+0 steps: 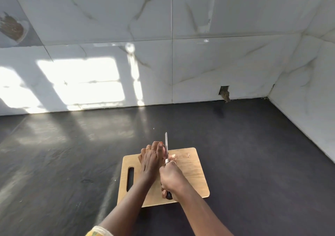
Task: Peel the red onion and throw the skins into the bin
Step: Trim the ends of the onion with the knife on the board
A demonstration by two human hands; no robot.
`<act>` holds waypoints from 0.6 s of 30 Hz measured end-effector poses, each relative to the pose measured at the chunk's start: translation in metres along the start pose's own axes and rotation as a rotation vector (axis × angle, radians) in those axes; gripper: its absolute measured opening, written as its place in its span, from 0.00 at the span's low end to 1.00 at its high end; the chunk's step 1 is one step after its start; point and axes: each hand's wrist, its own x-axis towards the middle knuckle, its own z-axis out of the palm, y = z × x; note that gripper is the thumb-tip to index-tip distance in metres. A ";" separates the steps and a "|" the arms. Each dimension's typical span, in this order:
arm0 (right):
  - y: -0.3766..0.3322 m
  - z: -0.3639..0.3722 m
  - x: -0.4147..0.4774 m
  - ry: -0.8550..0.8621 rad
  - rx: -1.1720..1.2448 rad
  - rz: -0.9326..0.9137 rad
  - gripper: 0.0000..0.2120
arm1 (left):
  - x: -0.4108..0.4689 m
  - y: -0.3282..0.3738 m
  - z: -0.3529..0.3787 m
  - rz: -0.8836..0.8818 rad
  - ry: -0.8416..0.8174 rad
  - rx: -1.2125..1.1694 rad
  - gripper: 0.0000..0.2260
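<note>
On the wooden cutting board [192, 174] my left hand [152, 158] covers the red onion, of which only a pinkish sliver [165, 152] shows beside my fingers. My right hand [172, 178] grips a knife by its dark handle, and the blade [166, 142] points away from me right against the onion. Small pieces of onion skin [188, 155] lie on the board's far right part. No bin is in view.
The board, with a slot handle [130, 178] on its left side, lies on a dark countertop [253, 145]. Marble-look tiled walls [199, 69] close the back and right side. A small hole [224, 92] breaks the wall tile near the corner.
</note>
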 end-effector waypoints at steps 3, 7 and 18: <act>0.000 0.003 0.003 0.004 -0.002 0.008 0.17 | 0.000 0.003 -0.001 0.038 0.000 0.015 0.32; -0.006 0.003 0.011 -0.040 0.072 0.031 0.13 | -0.006 0.001 -0.007 0.057 -0.015 0.007 0.37; -0.003 0.006 0.001 0.059 -0.041 0.005 0.17 | -0.003 0.010 -0.012 0.031 -0.047 -0.036 0.16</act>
